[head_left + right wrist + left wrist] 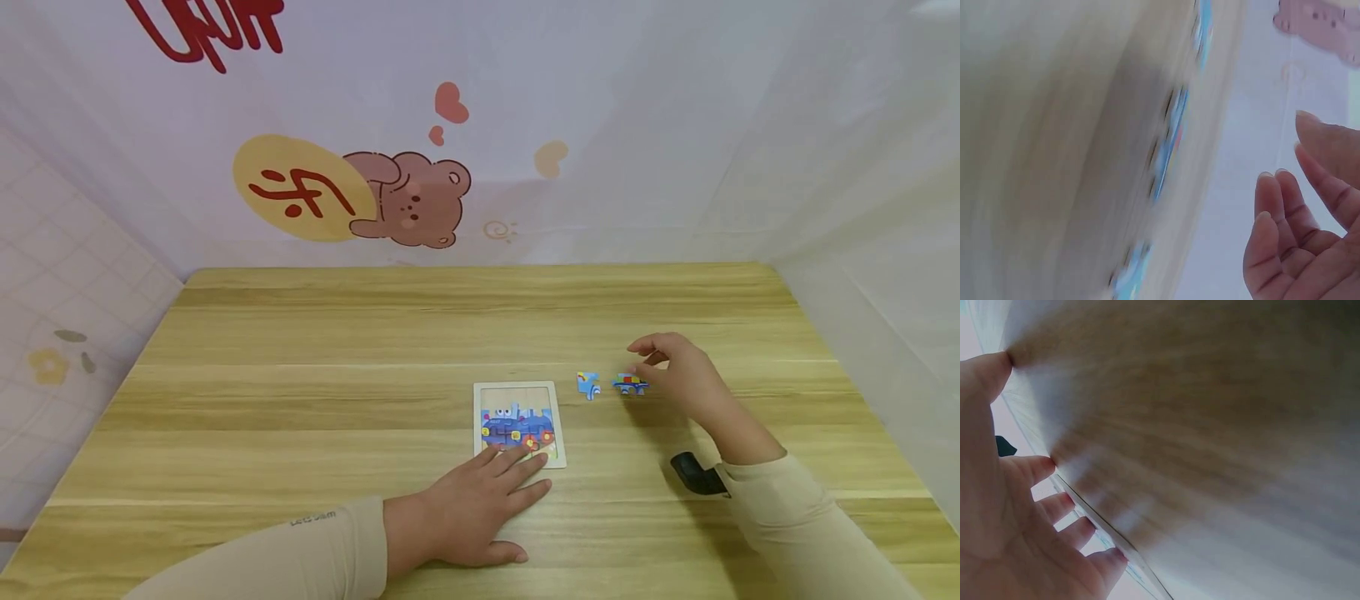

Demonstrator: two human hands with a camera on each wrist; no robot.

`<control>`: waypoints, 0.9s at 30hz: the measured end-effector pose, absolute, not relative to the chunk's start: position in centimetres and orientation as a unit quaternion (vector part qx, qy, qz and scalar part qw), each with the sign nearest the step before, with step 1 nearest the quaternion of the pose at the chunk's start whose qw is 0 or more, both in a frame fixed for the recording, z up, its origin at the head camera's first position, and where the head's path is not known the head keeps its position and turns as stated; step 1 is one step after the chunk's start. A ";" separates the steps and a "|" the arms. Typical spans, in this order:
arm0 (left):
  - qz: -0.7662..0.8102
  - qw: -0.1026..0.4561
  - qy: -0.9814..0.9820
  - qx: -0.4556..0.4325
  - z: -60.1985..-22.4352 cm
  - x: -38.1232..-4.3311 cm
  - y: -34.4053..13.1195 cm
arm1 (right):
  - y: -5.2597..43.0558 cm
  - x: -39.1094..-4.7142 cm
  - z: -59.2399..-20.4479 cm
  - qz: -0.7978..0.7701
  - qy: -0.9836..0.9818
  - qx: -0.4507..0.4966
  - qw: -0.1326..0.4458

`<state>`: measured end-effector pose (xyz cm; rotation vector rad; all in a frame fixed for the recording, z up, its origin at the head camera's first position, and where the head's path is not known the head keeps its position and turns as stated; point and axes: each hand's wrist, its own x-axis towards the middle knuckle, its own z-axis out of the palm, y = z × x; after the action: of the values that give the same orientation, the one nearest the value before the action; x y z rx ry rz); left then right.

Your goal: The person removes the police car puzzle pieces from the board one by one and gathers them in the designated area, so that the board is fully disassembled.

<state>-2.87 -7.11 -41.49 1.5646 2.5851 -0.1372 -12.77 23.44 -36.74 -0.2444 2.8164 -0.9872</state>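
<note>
Pale rectangular puzzle tray, wood-grain table.
Left hand released, resting on tray's near edge; right hand released, near blue multicoloured jigsaw piece beyond tray's right edge.

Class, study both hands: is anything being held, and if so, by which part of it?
Nothing is held: the left hand rests on the puzzle board; the right hand hovers near a puzzle piece.
</note>
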 end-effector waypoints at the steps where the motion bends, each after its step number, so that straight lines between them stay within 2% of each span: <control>1: -0.046 0.057 0.853 0.516 -41.5 -2.9 -7.1 | 23.0 -12.6 -36.8 -0.335 0.936 -0.085 0.069; 6: -0.047 0.058 0.854 0.514 -41.5 -2.9 -7.0 | 20.6 -12.2 -37.0 -0.352 0.928 -0.109 0.052; 16: -0.045 0.051 0.855 0.515 -41.3 -2.8 -7.0 | 16.0 -11.3 -37.6 -0.345 0.923 -0.159 0.062; 27: -0.047 0.046 0.851 0.522 -41.5 -2.9 -7.1 | 12.6 -11.1 -38.4 -0.332 0.913 -0.197 0.130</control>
<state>-2.92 -7.08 -41.50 1.5927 2.5970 -0.1447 -11.14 12.62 -38.38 -0.5716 2.6534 -0.9642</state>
